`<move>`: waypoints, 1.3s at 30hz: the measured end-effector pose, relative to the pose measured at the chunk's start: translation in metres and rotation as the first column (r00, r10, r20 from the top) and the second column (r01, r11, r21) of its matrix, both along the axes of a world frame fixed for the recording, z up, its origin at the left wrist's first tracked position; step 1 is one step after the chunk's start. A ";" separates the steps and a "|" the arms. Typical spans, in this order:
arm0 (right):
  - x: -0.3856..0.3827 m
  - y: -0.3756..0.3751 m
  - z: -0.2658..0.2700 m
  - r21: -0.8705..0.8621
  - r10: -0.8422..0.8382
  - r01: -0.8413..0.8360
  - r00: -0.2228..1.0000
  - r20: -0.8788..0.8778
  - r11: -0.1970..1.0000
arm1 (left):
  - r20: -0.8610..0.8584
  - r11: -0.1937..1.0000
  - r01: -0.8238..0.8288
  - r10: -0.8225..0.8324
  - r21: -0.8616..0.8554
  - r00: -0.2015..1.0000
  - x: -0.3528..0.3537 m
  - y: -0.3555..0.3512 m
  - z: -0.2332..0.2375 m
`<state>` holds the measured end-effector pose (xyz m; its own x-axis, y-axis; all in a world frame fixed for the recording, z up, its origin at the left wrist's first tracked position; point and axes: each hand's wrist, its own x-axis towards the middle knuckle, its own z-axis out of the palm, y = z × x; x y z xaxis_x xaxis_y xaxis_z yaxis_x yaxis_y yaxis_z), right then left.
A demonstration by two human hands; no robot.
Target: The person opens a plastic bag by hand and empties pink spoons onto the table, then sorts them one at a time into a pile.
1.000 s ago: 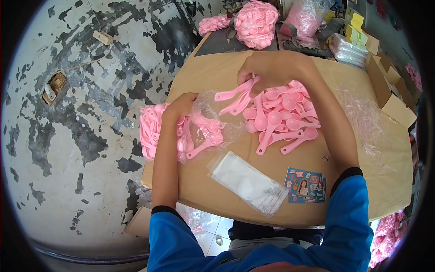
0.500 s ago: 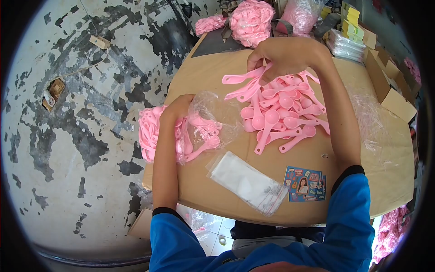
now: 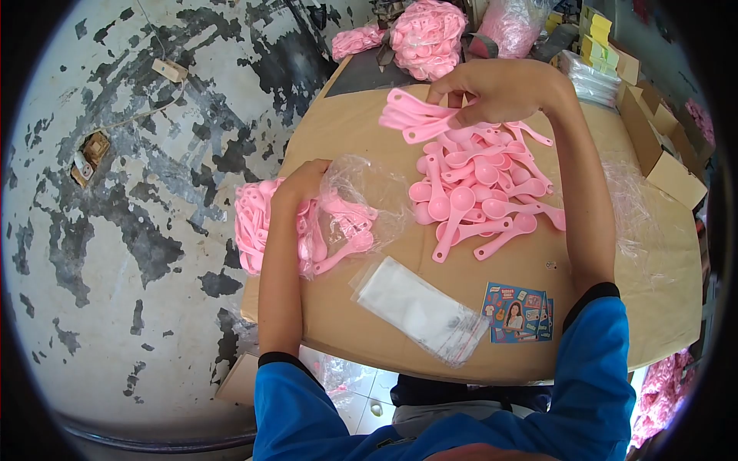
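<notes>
My right hand (image 3: 500, 88) is closed around a bunch of pink measuring spoons (image 3: 415, 117), their handles pointing left. Below it lies a loose heap of similar pink spoons (image 3: 480, 184) on the brown-covered table (image 3: 323, 307). At the table's left side, my left hand (image 3: 304, 183) is closed on the edge of a clear plastic bag (image 3: 369, 180); its fingertips are partly hidden. Pink spoons (image 3: 257, 223) fill this bag, and several lie near its mouth.
Flat clear pouches (image 3: 419, 307) lie near the front edge, beside blue printed cards (image 3: 516, 313). Bagged pink spoons (image 3: 427, 38) stand at the back. An open cardboard box (image 3: 665, 146) sits at the right, near crumpled plastic film (image 3: 630, 207). A peeling wall (image 3: 154, 230) is on the left.
The spoons in my right hand have turned and come together into a tighter bunch, their handles lifted slightly. My left hand and the bag have stayed in place.
</notes>
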<state>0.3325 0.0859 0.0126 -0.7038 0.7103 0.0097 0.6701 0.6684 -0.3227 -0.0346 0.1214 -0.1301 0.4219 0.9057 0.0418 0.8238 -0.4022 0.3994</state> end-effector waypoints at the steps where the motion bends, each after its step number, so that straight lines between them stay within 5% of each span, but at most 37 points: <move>1: 0.000 -0.001 0.000 -0.012 -0.009 0.009 1.000 -0.003 1.000 | -0.011 1.000 -0.009 0.009 0.003 1.000 0.001 -0.001 0.001; 10: 0.000 -0.007 0.005 0.085 -0.022 0.015 0.996 0.091 0.996 | 0.017 0.999 -0.046 0.046 -0.005 0.999 0.008 -0.008 0.007; 19: 0.001 0.000 -0.001 0.045 0.009 -0.007 0.998 -0.054 0.999 | 0.001 1.000 -0.011 0.011 0.000 1.000 0.002 -0.001 0.001; 33: 0.000 0.000 0.001 0.126 0.085 -0.081 0.996 -0.026 0.989 | 0.046 0.997 -0.071 0.071 0.001 0.996 0.014 -0.015 0.010; 36: 0.002 -0.004 0.005 0.085 0.063 -0.060 0.997 -0.033 0.995 | 0.039 0.995 0.053 -0.057 0.086 0.998 -0.014 0.014 -0.018; 39: 0.002 -0.007 0.007 0.063 0.038 -0.036 0.999 -0.019 0.997 | 0.031 0.994 -0.090 0.092 -0.059 0.995 0.012 -0.010 0.008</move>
<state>0.3348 0.0790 0.0199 -0.7289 0.6813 0.0675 0.6384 0.7120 -0.2926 -0.0227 0.1112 -0.1219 0.3371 0.9415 0.0014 0.8417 -0.3020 0.4476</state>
